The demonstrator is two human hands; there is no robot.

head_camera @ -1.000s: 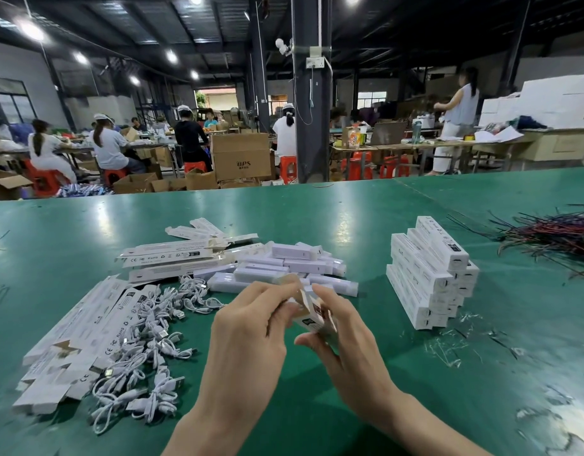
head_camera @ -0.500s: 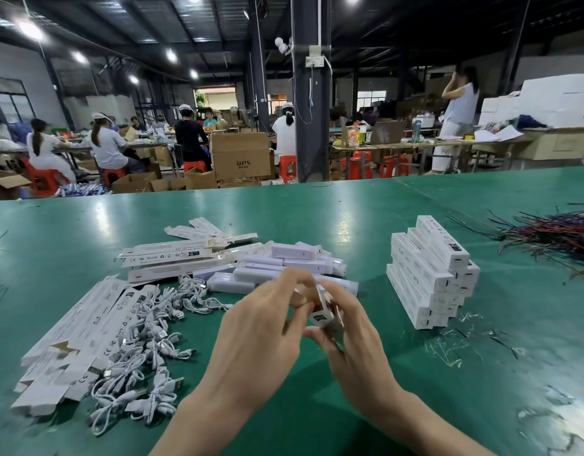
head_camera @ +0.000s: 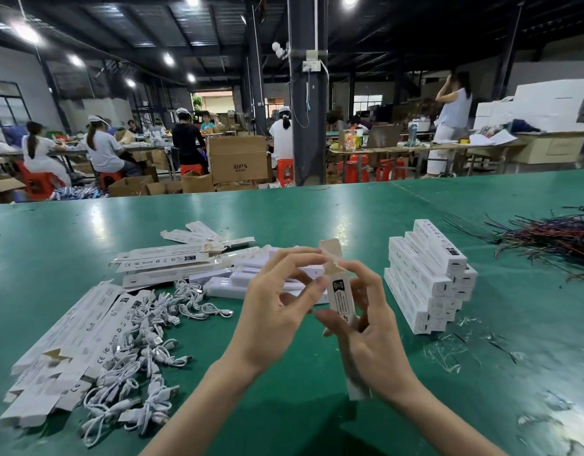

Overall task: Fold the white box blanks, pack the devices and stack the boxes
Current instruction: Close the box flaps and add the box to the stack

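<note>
The long narrow white cardboard box (head_camera: 341,297) is in the centre of the frame, held above the table between both hands. Its long axis runs almost straight up the frame, with the top leaning slightly left. Its printed face is turned to the camera. At the upper end a brown-lined flap stands open, and the lower end juts out below the right wrist.

The right hand (head_camera: 372,343) grips the middle of the box, thumb across the front and curled fingers behind. The left hand (head_camera: 270,311) pinches the upper end just under the flap with narrow, bent fingertips.

Bare green table (head_camera: 317,212) shows beneath the hands. A strip of it also separates them from the stack of closed white boxes (head_camera: 428,278) at right.

Left of the hands and near them lie white bar-shaped devices (head_camera: 224,286). Farther out are a heap of coiled white cables (head_camera: 145,340) and the flat white box blanks (head_camera: 70,330), which reach toward the lower left edge. A tangle of coloured wires (head_camera: 554,235) lies at the upper right, well apart.

Half a second ago the box sat low between the fingers, nearly end-on. Now it is swung upright, so its full length shows and the flap is raised.
</note>
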